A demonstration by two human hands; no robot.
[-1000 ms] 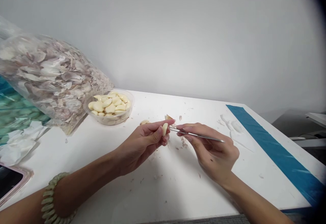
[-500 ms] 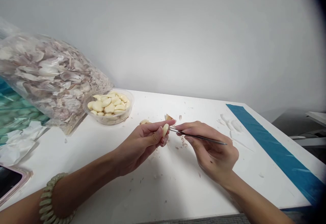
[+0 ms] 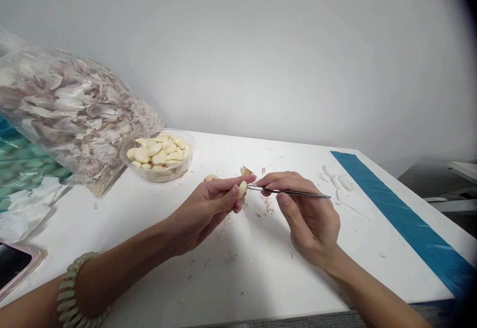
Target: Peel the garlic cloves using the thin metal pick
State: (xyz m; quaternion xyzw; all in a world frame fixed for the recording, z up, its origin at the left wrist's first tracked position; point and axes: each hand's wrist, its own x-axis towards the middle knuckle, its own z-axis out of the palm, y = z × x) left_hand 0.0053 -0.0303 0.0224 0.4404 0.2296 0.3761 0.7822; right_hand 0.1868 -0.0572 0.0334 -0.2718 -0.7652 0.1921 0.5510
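Note:
Between the thumb and fingers of my left hand [image 3: 212,204] is a pale peeled garlic clove [image 3: 242,190], held over the middle of the table. My right hand [image 3: 307,213] grips slim metal tweezers [image 3: 298,193], whose tips point left and meet the clove's right side or lie just beside it. Behind my left fingers, partly hidden, lies another clove [image 3: 210,177] on the table. A brownish piece of garlic skin [image 3: 246,170] rests just beyond my fingertips.
A clear round tub [image 3: 158,174] of peeled cloves stands at the back left. Beside it leans a big plastic bag [image 3: 85,104] of garlic skins. Crumpled tissue [image 3: 28,208] and a phone [image 3: 18,268] lie left. Blue tape [image 3: 395,208] runs along the right of the white table [image 3: 149,283].
My right hand has shifted slightly up and left, and the tweezers now lie flatter. The left hand and its clove have barely moved.

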